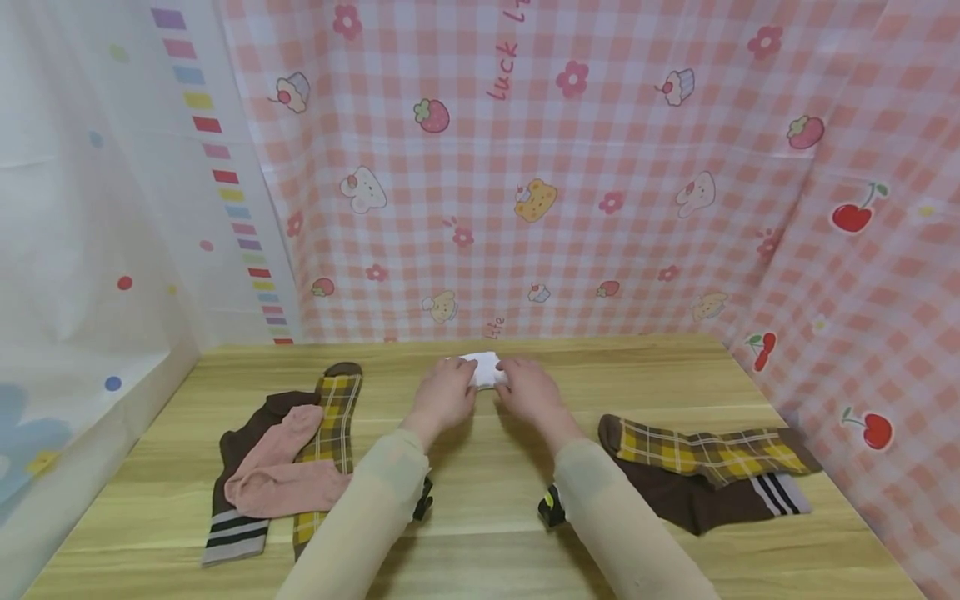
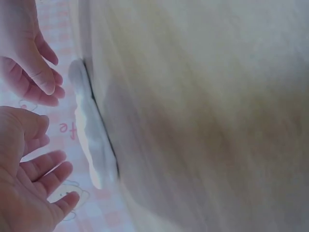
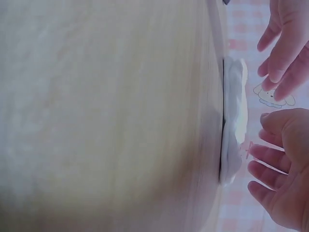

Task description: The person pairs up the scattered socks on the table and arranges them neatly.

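A small folded white cloth (image 1: pixel 485 369) lies flat near the far edge of the table, between both hands. My left hand (image 1: pixel 446 392) is at its left side and my right hand (image 1: pixel 534 392) at its right. Both wrist views show the white cloth (image 2: pixel 91 130) resting on the wood with a gap between it and the fingers. In the left wrist view the left hand (image 2: pixel 31 169) has loosely bent, spread fingers. The right hand (image 3: pixel 285 164) looks much the same in the right wrist view, holding nothing. Whether the cloth is a sock I cannot tell.
On the left of the table, a pink sock (image 1: pixel 288 487) lies over a dark brown sock (image 1: pixel 255 433) with a striped cuff and a yellow plaid sock (image 1: pixel 339 417). At right, another plaid sock (image 1: pixel 705 450) overlaps a brown one (image 1: pixel 690 500). Patterned curtains (image 1: pixel 487 167) border the table.
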The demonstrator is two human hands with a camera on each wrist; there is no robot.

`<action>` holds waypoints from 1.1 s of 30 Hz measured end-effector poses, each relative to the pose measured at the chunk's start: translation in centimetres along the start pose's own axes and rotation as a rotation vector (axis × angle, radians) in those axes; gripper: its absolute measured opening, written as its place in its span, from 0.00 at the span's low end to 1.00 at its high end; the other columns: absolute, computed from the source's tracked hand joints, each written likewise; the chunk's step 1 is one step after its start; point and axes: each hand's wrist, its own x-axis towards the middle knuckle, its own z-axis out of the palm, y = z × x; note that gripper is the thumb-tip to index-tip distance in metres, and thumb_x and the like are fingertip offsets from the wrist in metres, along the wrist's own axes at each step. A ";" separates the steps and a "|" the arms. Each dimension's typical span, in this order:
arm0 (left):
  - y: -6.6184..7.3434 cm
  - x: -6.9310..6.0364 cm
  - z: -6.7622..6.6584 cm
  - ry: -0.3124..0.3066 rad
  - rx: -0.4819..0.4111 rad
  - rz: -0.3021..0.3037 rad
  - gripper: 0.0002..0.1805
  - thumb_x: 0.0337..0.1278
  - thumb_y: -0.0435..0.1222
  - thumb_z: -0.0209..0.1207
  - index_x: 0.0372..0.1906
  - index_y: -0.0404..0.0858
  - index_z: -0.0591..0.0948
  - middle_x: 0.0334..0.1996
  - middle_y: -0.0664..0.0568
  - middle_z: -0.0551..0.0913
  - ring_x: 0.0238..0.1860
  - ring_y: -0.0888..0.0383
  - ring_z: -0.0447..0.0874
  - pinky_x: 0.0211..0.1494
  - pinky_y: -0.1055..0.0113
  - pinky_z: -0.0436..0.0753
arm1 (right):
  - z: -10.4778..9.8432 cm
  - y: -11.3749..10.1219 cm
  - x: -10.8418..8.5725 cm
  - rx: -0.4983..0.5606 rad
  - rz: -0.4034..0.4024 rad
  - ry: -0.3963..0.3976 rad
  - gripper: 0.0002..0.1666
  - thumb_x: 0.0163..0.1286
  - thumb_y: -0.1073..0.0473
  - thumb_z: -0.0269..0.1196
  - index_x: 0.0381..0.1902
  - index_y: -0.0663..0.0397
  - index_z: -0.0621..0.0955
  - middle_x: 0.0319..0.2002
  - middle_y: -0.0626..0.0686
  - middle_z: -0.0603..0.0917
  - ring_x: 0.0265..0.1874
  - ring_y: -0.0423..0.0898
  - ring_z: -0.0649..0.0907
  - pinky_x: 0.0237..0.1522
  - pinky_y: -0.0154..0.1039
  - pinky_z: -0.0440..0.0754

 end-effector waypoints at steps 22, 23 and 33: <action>0.8 -2.7 -1.7 0.258 0.038 0.089 0.23 0.62 0.36 0.63 0.62 0.37 0.78 0.56 0.42 0.81 0.57 0.44 0.77 0.60 0.47 0.73 | -1.6 -1.0 -2.4 0.096 -0.141 0.177 0.21 0.68 0.58 0.66 0.56 0.62 0.79 0.54 0.60 0.81 0.57 0.59 0.77 0.61 0.51 0.73; 0.9 -2.8 -1.8 0.272 0.044 0.101 0.23 0.61 0.36 0.64 0.61 0.37 0.78 0.55 0.42 0.81 0.56 0.44 0.77 0.59 0.47 0.74 | -1.7 -1.1 -2.6 0.101 -0.149 0.186 0.21 0.68 0.58 0.66 0.56 0.61 0.80 0.54 0.60 0.81 0.57 0.59 0.77 0.61 0.51 0.73; 1.6 -4.3 -3.5 0.368 0.114 0.176 0.23 0.59 0.36 0.66 0.59 0.36 0.80 0.52 0.44 0.83 0.52 0.45 0.79 0.57 0.48 0.76 | -3.0 -1.8 -4.0 0.055 -0.265 0.315 0.21 0.65 0.61 0.69 0.54 0.59 0.80 0.51 0.59 0.83 0.52 0.58 0.79 0.55 0.52 0.78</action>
